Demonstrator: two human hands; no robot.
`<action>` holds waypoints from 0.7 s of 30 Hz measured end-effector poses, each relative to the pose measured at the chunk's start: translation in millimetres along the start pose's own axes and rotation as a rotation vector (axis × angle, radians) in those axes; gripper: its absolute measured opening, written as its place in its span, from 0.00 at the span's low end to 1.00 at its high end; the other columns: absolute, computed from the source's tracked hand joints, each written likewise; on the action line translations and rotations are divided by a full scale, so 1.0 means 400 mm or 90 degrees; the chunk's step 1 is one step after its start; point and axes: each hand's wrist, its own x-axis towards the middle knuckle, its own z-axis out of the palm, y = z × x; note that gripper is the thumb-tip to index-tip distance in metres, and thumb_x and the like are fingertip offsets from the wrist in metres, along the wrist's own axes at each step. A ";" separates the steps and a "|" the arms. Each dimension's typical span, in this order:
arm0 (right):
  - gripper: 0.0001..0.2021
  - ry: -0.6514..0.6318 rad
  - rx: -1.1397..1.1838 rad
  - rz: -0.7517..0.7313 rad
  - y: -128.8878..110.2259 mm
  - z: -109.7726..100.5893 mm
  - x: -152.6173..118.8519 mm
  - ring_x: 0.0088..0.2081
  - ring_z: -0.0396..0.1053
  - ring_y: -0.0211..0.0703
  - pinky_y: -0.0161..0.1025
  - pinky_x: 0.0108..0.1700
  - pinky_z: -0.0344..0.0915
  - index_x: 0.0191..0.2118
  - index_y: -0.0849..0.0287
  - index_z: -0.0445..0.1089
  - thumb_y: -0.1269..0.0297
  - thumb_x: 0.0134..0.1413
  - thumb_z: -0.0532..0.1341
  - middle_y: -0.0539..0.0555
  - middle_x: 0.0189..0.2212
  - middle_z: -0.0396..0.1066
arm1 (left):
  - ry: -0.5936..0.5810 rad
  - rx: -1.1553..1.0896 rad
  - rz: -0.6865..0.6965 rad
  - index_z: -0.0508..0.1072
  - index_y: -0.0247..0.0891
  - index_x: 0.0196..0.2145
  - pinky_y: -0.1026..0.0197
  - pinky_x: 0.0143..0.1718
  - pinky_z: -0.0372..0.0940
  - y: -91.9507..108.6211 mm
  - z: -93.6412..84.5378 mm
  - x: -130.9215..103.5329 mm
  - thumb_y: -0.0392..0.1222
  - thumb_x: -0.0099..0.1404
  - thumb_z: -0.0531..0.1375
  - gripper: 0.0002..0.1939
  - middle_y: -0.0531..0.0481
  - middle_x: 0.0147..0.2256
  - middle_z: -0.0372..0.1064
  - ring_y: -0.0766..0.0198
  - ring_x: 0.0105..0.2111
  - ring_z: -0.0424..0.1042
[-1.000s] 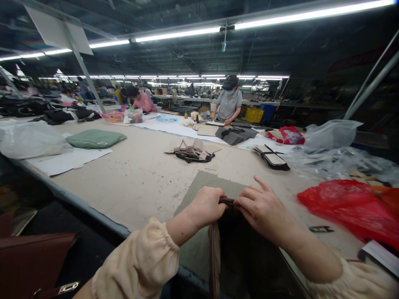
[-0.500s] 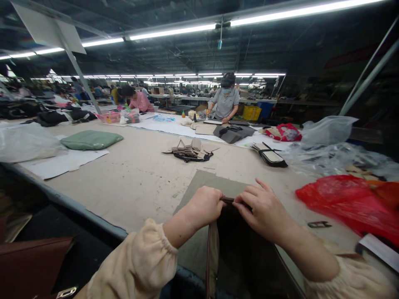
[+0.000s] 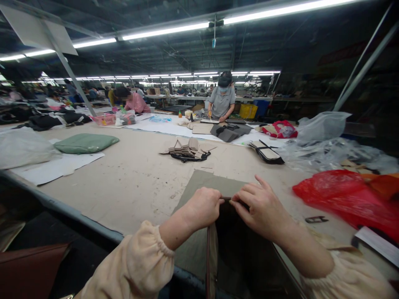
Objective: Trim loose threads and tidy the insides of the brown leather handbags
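Observation:
A dark brown bag-like piece [image 3: 241, 253] with a narrow folded edge hangs open at the near edge of the table, over a grey-green sheet [image 3: 199, 182]. My left hand [image 3: 204, 207] is closed on its upper edge. Just to the right, my right hand [image 3: 262, 207] pinches the same edge between thumb and fingers, its little finger raised. A short stretch of the brown edge shows between the two hands. The inside of the piece is dark, and its lower part runs out of view.
Brown pieces [image 3: 190, 150] lie piled mid-table. A green pouch [image 3: 87, 143] is at left; a red plastic bag [image 3: 346, 199] and thread snips [image 3: 316, 219] are at right. Beyond the table, a person in grey [image 3: 222, 104] works, with a person in pink [image 3: 137, 103] farther left.
The whole view has shifted slightly, so the table items appear a little further left. Both hands keep their hold on the edge, and the gap between them looks slightly narrower.

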 end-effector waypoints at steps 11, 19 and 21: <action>0.07 0.002 -0.035 0.022 -0.014 0.001 0.003 0.34 0.64 0.42 0.52 0.58 0.42 0.29 0.57 0.69 0.66 0.55 0.55 0.50 0.26 0.67 | -0.026 0.042 0.042 0.72 0.36 0.28 0.61 0.31 0.63 0.000 -0.019 -0.001 0.40 0.64 0.49 0.14 0.45 0.28 0.73 0.58 0.30 0.72; 0.08 0.009 -0.069 0.017 -0.014 -0.005 0.008 0.33 0.63 0.41 0.50 0.56 0.46 0.25 0.58 0.68 0.66 0.52 0.57 0.51 0.24 0.66 | -0.030 0.037 0.032 0.74 0.41 0.35 0.61 0.35 0.63 0.000 -0.022 0.015 0.44 0.63 0.50 0.13 0.48 0.32 0.74 0.59 0.34 0.71; 0.08 0.000 -0.054 -0.018 -0.003 -0.011 0.005 0.32 0.63 0.40 0.51 0.57 0.44 0.24 0.57 0.69 0.65 0.52 0.57 0.50 0.24 0.66 | -0.035 0.056 0.018 0.75 0.39 0.31 0.61 0.34 0.63 0.003 -0.023 0.020 0.44 0.64 0.50 0.15 0.47 0.29 0.73 0.59 0.32 0.71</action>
